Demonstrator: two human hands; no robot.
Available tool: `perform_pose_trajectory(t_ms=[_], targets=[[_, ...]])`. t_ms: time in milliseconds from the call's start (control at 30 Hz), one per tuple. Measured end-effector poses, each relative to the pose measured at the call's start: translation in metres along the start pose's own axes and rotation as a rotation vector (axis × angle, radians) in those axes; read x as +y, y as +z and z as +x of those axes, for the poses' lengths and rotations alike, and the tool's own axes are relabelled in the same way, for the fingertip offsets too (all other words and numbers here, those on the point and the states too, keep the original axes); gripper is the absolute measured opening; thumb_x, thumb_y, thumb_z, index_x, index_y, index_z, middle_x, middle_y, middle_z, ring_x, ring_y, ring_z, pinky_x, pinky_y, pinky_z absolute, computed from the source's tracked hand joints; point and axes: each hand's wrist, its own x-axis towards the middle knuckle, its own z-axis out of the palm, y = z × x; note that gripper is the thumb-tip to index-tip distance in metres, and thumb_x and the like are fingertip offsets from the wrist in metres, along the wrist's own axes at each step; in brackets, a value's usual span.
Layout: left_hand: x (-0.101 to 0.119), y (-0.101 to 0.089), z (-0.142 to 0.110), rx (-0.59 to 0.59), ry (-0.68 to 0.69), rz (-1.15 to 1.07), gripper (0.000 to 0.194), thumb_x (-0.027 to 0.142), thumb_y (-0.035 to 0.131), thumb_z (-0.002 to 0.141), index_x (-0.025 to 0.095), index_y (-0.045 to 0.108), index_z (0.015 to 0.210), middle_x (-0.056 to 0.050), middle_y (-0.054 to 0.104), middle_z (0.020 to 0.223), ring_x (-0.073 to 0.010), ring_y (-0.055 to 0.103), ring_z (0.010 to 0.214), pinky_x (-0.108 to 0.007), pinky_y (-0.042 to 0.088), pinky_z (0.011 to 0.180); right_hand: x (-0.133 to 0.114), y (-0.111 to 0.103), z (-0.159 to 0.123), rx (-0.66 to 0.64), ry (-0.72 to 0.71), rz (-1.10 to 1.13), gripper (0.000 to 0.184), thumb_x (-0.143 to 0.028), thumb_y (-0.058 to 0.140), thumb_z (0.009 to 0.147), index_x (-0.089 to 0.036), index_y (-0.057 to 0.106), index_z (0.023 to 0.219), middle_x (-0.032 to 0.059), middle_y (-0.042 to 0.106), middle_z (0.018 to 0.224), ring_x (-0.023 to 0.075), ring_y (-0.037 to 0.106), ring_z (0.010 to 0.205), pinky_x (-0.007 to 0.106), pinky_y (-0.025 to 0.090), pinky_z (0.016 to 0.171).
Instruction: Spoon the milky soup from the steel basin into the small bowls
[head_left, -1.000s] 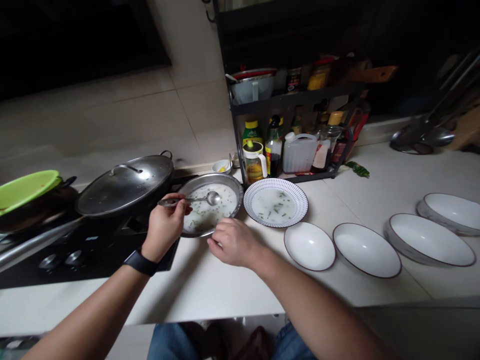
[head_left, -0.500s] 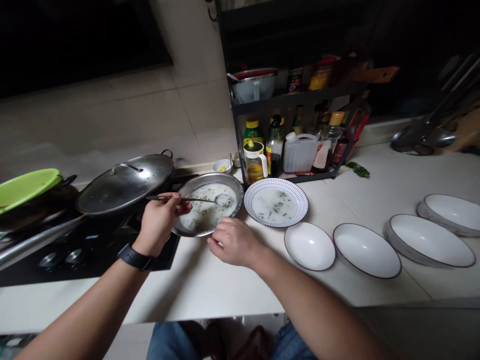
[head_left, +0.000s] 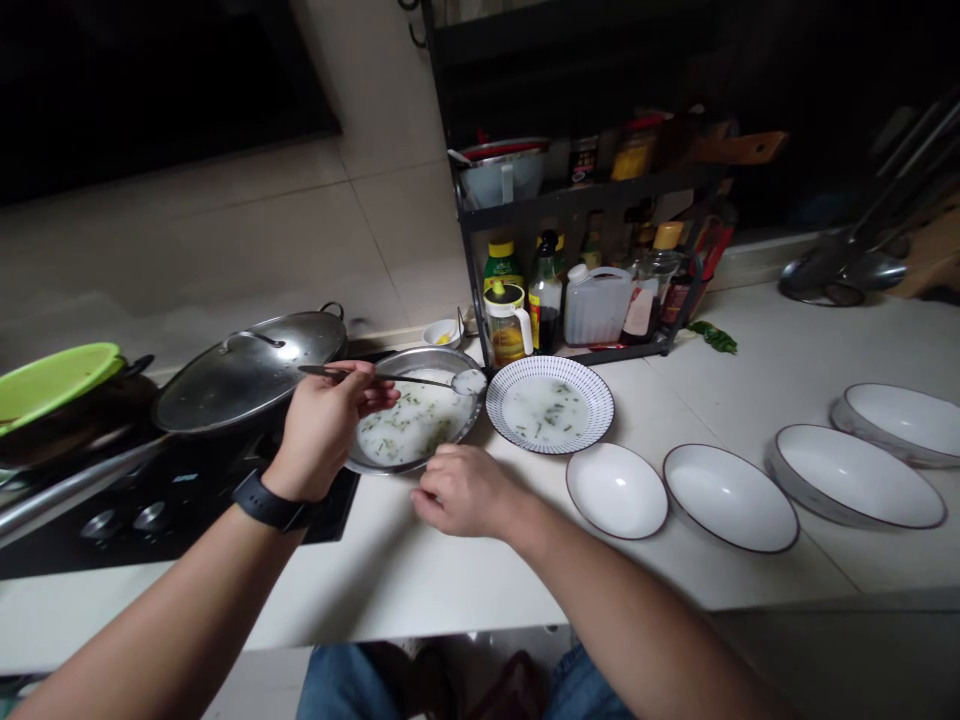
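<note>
My left hand (head_left: 326, 420), with a dark watch on the wrist, pinches the handle of a metal spoon (head_left: 420, 380). The spoon's bowl, filled with pale food, is over the right rim of a round metal basin (head_left: 364, 462). Whitish soupy food with green bits (head_left: 412, 415) fills the basin. My right hand (head_left: 465, 490) is curled closed at the basin's front right edge; what its fingers hold, if anything, is hidden. Right beside the basin stands a patterned plate (head_left: 499, 425) with the same kind of food.
Several white bowls stand to the right, the nearest being a small bowl (head_left: 616, 490). A lidded pan (head_left: 247, 370) and a green colander (head_left: 60, 385) are on the stove (head_left: 187, 500). Behind, a black rack (head_left: 585, 195) carries bottles, including an oil jug (head_left: 508, 335).
My left hand and the spoon have moved a little right, carrying the spoon's bowl from over the basin's middle to its right rim. My right hand has hardly moved.
</note>
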Motion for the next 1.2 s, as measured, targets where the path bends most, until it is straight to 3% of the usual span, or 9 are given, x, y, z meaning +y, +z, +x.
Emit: perform_pose_trajectory(t_ms=[233, 367, 500, 667, 733, 800, 1000, 1067, 1200], targets=[[-0.013, 0.038, -0.01, -0.129, -0.034, -0.047, 0.027, 0.03, 0.078, 0.075, 0.015, 0.06, 0.088, -0.003, 0.07, 0.068, -0.0216, 0.074, 0.064, -0.037, 0.064, 0.068, -0.005, -0.007, 0.002, -0.072, 0.016, -0.014, 0.032, -0.034, 0.064, 0.091, -0.019, 0.075, 0.065, 0.0042, 0.072, 0.065, 0.0186, 0.062, 0.066, 0.033, 0.044, 0.064], [-0.02, 0.051, -0.019, -0.214, 0.064, 0.101, 0.028, 0.037, 0.073, 0.084, 0.016, 0.061, 0.096, -0.003, 0.071, 0.07, -0.0219, 0.074, 0.065, -0.036, 0.063, 0.066, -0.007, -0.011, 0.003, -0.132, 0.056, -0.028, 0.032, -0.037, 0.063, 0.093, -0.018, 0.078, 0.072, 0.0052, 0.076, 0.072, 0.0186, 0.066, 0.067, 0.032, 0.042, 0.061], [-0.021, 0.051, -0.032, -0.365, 0.352, 0.372, 0.024, 0.039, 0.063, 0.096, 0.016, 0.063, 0.105, -0.007, 0.075, 0.08, -0.0224, 0.076, 0.072, -0.033, 0.061, 0.066, -0.008, -0.015, 0.004, -0.199, 0.084, -0.019, 0.03, -0.037, 0.061, 0.094, -0.017, 0.079, 0.079, 0.0063, 0.078, 0.077, 0.0196, 0.067, 0.07, 0.032, 0.044, 0.062], [-0.02, 0.04, -0.044, -0.62, 0.885, 0.622, 0.017, 0.018, 0.055, 0.098, 0.019, 0.067, 0.111, -0.01, 0.079, 0.099, -0.0212, 0.077, 0.092, -0.033, 0.061, 0.08, -0.009, -0.017, 0.007, -0.273, 0.151, -0.041, 0.032, -0.034, 0.062, 0.091, -0.013, 0.078, 0.108, 0.0118, 0.08, 0.099, 0.0247, 0.07, 0.081, 0.034, 0.048, 0.067], [-0.021, 0.035, -0.046, -0.687, 0.994, 0.64, 0.02, 0.013, 0.054, 0.097, 0.019, 0.068, 0.111, -0.01, 0.079, 0.1, -0.0207, 0.076, 0.092, -0.033, 0.061, 0.08, -0.01, -0.018, 0.008, -0.282, 0.142, -0.047, 0.034, -0.032, 0.064, 0.089, -0.011, 0.077, 0.113, 0.0138, 0.08, 0.105, 0.0275, 0.071, 0.089, 0.036, 0.05, 0.071], [-0.024, 0.029, -0.046, -0.62, 0.972, 0.61, 0.019, 0.014, 0.056, 0.098, 0.019, 0.067, 0.113, -0.01, 0.079, 0.1, -0.0206, 0.077, 0.091, -0.032, 0.062, 0.079, -0.01, -0.019, 0.008, -0.305, 0.138, -0.036, 0.03, -0.032, 0.062, 0.091, -0.012, 0.078, 0.107, 0.0128, 0.08, 0.099, 0.0271, 0.071, 0.088, 0.036, 0.05, 0.071], [-0.028, 0.003, -0.034, -0.084, 0.531, 0.345, 0.023, 0.036, 0.066, 0.098, 0.017, 0.065, 0.111, -0.005, 0.077, 0.084, -0.0206, 0.078, 0.078, -0.029, 0.062, 0.071, -0.01, -0.02, 0.005, -0.235, 0.107, -0.019, 0.027, -0.033, 0.06, 0.093, -0.017, 0.078, 0.081, 0.006, 0.078, 0.079, 0.0211, 0.07, 0.073, 0.033, 0.045, 0.063], [-0.028, -0.007, -0.026, -0.001, 0.435, 0.296, 0.029, 0.043, 0.069, 0.095, 0.018, 0.065, 0.108, -0.004, 0.077, 0.08, -0.0208, 0.078, 0.073, -0.029, 0.062, 0.069, -0.009, -0.017, 0.004, -0.166, 0.105, -0.013, 0.027, -0.032, 0.06, 0.093, -0.018, 0.076, 0.077, 0.0048, 0.076, 0.075, 0.0197, 0.069, 0.07, 0.032, 0.043, 0.061], [-0.034, -0.027, -0.016, 0.052, 0.304, 0.32, 0.032, 0.048, 0.069, 0.092, 0.019, 0.065, 0.107, -0.004, 0.077, 0.08, -0.0214, 0.077, 0.072, -0.03, 0.062, 0.07, -0.008, -0.013, 0.001, -0.083, 0.094, -0.013, 0.029, -0.034, 0.059, 0.093, -0.018, 0.073, 0.073, 0.0024, 0.071, 0.073, 0.0164, 0.064, 0.063, 0.03, 0.036, 0.053]])
